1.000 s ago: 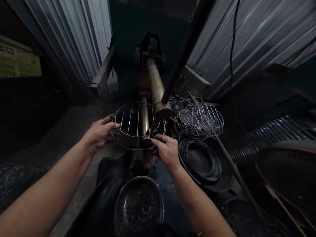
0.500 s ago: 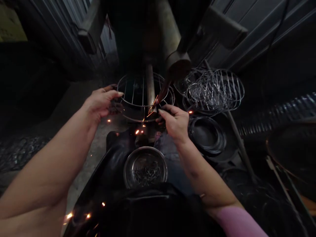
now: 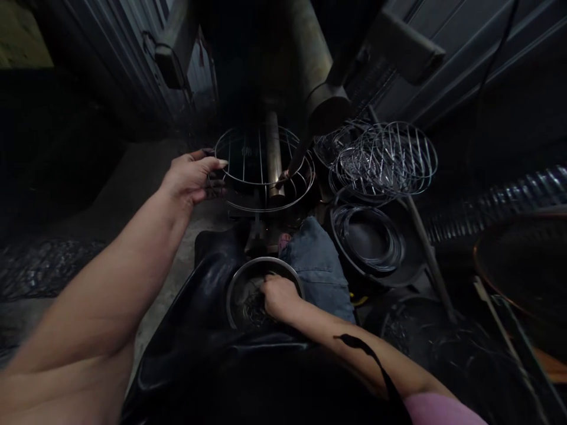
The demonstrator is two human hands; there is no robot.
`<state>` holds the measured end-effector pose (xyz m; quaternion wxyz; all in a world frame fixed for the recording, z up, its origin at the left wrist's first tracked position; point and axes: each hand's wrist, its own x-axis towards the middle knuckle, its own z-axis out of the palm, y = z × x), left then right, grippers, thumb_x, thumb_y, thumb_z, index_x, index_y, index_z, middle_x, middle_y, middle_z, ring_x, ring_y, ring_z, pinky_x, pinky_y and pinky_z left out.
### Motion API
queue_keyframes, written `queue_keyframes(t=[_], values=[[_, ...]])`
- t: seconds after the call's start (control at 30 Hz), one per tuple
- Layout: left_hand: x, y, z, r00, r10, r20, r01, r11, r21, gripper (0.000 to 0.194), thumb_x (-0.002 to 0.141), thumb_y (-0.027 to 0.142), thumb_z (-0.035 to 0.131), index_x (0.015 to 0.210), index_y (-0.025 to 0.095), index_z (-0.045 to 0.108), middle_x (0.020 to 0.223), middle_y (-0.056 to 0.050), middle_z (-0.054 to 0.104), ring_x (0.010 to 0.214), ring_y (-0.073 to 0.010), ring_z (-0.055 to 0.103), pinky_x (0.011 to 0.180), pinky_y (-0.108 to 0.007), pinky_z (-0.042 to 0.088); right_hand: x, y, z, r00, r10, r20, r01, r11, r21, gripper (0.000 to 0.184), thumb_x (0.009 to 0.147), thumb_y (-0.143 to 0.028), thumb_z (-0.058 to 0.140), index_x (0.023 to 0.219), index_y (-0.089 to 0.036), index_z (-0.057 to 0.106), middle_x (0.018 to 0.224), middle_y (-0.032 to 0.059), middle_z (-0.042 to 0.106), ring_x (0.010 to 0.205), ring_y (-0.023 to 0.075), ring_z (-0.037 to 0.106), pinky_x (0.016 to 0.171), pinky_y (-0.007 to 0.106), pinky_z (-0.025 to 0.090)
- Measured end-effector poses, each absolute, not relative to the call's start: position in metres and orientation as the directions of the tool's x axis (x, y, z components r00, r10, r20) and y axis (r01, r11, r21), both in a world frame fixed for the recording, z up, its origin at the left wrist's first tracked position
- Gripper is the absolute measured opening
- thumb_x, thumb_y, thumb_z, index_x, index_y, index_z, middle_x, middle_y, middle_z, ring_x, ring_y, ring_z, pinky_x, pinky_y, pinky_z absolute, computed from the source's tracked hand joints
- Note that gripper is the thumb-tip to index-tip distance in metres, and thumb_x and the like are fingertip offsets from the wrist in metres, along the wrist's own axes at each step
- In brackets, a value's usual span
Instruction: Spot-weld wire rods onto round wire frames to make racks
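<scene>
My left hand [image 3: 197, 176] grips the left side of a round wire rack [image 3: 248, 182], thumb on the upper ring and fingers below. The rack has two rings with cross wires and sits around the lower metal bar [image 3: 273, 150] of a welding machine. The upper electrode arm [image 3: 325, 106] comes down near the rack's front edge. My right hand [image 3: 280, 297] reaches down into a steel bowl [image 3: 234, 277] on my lap, fingers closed among small bent wire pieces [image 3: 252, 310]. Whether it holds one of them is hidden.
At the right lies a pile of finished-looking wire racks [image 3: 385, 159] above a coil of wire [image 3: 372, 239] in a dark basin. Grey blocks [image 3: 170, 65] flank the machine. A dark apron [image 3: 212, 265] covers my legs. Wire goods [image 3: 48, 265] lie on the left floor.
My right hand has left the rack's front edge and moved down into the bowl. The sparks at the electrode are gone. My left hand still holds the rack, slightly further right.
</scene>
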<state>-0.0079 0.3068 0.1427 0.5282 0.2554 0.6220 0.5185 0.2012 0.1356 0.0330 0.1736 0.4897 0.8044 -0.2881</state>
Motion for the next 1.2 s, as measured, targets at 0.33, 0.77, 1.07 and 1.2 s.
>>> queue_keyframes(t=[0.33, 0.77, 1.07, 1.2], values=[[-0.001, 0.283, 0.149, -0.35, 0.865, -0.359, -0.319, 0.25, 0.914, 0.046, 0.058, 0.014, 0.077, 0.101, 0.018, 0.061, 0.07, -0.002, 0.061, 0.051, -0.015, 0.058, 0.045, -0.027, 0.049, 0.241, 0.161, 0.058, -0.466, 0.735, -0.493, 0.319, -0.38, -0.868, 0.012, 0.072, -0.024, 0.058, 0.081, -0.018, 0.063, 0.057, -0.0041, 0.061, 0.052, 0.0157, 0.063, 0.049, 0.023, 0.047], [0.016, 0.264, 0.16, -0.412, 0.867, -0.282, -0.347, 0.137, 0.928, 0.062, 0.051, 0.014, 0.079, 0.11, 0.017, 0.06, 0.078, -0.001, 0.063, 0.062, -0.0149, 0.061, 0.05, -0.028, 0.053, 0.213, 0.24, 0.132, 0.094, 0.995, -0.037, -0.141, -0.023, -0.99, 0.026, 0.065, -0.036, 0.076, 0.083, -0.017, 0.075, 0.071, 0.0031, 0.07, 0.055, 0.015, 0.063, 0.046, 0.024, 0.051], [0.014, 0.263, 0.155, -0.376, 0.894, -0.246, -0.372, 0.097, 0.923, 0.07, 0.048, 0.017, 0.081, 0.114, 0.017, 0.059, 0.075, 0.0, 0.063, 0.064, -0.0165, 0.063, 0.05, -0.024, 0.051, 0.206, 0.242, 0.112, 0.153, 0.988, -0.029, 0.102, -0.045, -0.994, 0.024, 0.069, -0.036, 0.07, 0.084, -0.018, 0.076, 0.061, 0.002, 0.069, 0.054, 0.0179, 0.064, 0.047, 0.026, 0.052], [0.013, 0.267, 0.155, -0.364, 0.902, -0.234, -0.359, 0.096, 0.928, 0.072, 0.048, 0.017, 0.082, 0.116, 0.018, 0.059, 0.079, -0.001, 0.064, 0.067, -0.0172, 0.064, 0.05, -0.023, 0.051, 0.201, 0.243, 0.117, 0.19, 0.981, -0.029, 0.013, -0.032, -0.999, 0.025, 0.072, -0.036, 0.069, 0.085, -0.016, 0.076, 0.058, 0.0006, 0.067, 0.046, 0.0145, 0.058, 0.045, 0.024, 0.049]])
